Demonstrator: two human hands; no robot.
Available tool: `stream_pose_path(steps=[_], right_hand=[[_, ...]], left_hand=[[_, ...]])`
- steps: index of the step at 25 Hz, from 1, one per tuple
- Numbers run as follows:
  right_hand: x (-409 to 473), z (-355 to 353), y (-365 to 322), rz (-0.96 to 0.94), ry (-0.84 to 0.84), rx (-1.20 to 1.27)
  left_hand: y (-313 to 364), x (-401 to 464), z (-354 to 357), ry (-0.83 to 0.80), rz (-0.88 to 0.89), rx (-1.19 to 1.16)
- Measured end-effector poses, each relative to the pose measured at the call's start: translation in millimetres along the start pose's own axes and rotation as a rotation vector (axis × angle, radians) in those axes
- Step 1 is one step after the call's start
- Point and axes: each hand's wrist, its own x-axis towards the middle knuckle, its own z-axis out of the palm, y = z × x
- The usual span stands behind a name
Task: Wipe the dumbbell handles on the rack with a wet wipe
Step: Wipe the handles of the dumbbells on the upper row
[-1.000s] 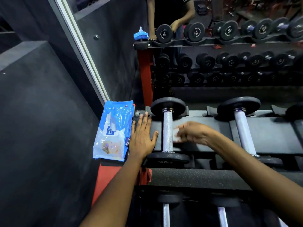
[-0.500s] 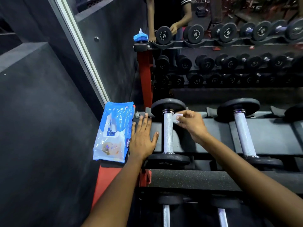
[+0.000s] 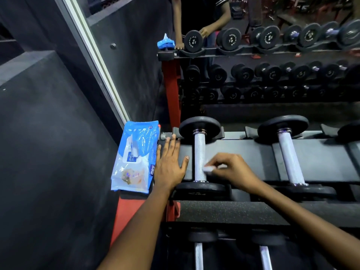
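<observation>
Pinching a small folded wet wipe (image 3: 209, 168) between thumb and curled fingertips, the right hand (image 3: 232, 171) holds it against the right side of the knurled handle (image 3: 200, 155) of the leftmost dumbbell (image 3: 200, 152), low on the bar, near the plate closest to the person. The wipe is white and motion-blurred; its exact fold cannot be made out, and contact with the metal looks likely rather than certain.

The left hand (image 3: 169, 164) is released: palm down, fingers straight and slightly spread, resting flat on the black top tray of the rack (image 3: 243, 152) just left of that dumbbell, thumb pointing toward the handle without touching it. It grasps nothing.

The dumbbell lies front-to-back across the tray, black plates at either end, far plate seated in a cradle. A second dumbbell (image 3: 288, 152) lies parallel to it on the right, well apart from both hands, its handle bare. Two more silver handles show on the tier below, at the bottom edge of view.

A blue wipes pack (image 3: 134, 156) lies flat at the left end of the rack, just beside the left hand, its little finger near or touching the pack's edge. Red frame (image 3: 171, 94) uprights show beneath and behind it.

Behind the rack stands a mirror (image 3: 272, 55), reflecting rows of black dumbbells on three tiers, the person's arms, and the pack. A dark grey wall (image 3: 48, 133) fills the left side.
</observation>
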Motion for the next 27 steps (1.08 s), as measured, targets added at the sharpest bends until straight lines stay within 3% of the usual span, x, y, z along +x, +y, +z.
stream_pose_path(steps=[1, 2, 4, 6, 8, 11, 12, 16, 18, 20, 21, 24, 25, 27], right_hand=[[-8.1, -1.5, 2.4, -0.045, -0.118, -0.043], [-3.3, -3.2, 2.5, -0.088, -0.108, -0.08], [29.9, -6.1, -1.1, -0.098, 0.133, -0.068], [50.5, -2.5, -5.1, -0.1, 0.261, -0.095], [33.6, 0.7, 6.1, -0.211, 0.172, -0.212], [1.6, -4.5, 8.8, -0.387, -0.179, -0.284], [13.4, -8.7, 5.8, -0.406, -0.181, -0.316], [58.7, -10.0, -0.4, -0.369, 0.076, -0.416], [34.8, -9.0, 8.5, -0.464, -0.081, -0.424], [9.5, -18.0, 7.4, -0.514, -0.36, -0.397], [10.3, -23.7, 2.6, -0.516, -0.377, -0.423], [45.4, -32.9, 0.1, -0.388, -0.032, -0.316], [49.3, -32.9, 3.5, -0.405, -0.003, -0.379], [38.8, -22.2, 17.6, -0.684, -0.18, -0.574]], left_hand=[[-0.1, 0.1, 0.4, 0.0, 0.001, 0.003], [-0.1, 0.6, 0.8, -0.001, 0.003, 0.006], [0.3, 0.6, 0.8, 0.0, 0.006, 0.008], [0.7, -0.3, 0.2, 0.012, 0.003, 0.006], [0.6, 0.2, 0.7, 0.007, 0.005, -0.01], [-0.2, 1.5, 1.5, 0.014, 0.004, -0.019], [0.0, 2.1, 2.0, 0.021, 0.005, -0.022], [0.3, 0.3, 2.4, 0.026, 0.003, -0.024], [-0.7, 0.5, 2.8, 0.021, 0.007, -0.026], [-0.7, 0.8, 4.2, 0.046, 0.017, -0.029], [-0.5, 1.3, 4.6, 0.057, 0.025, -0.023], [-0.1, 1.2, 4.5, 0.043, 0.032, 0.01], [-0.2, 0.8, 4.0, 0.034, 0.026, 0.009], [-0.4, 0.7, 3.7, 0.013, 0.016, 0.005]])
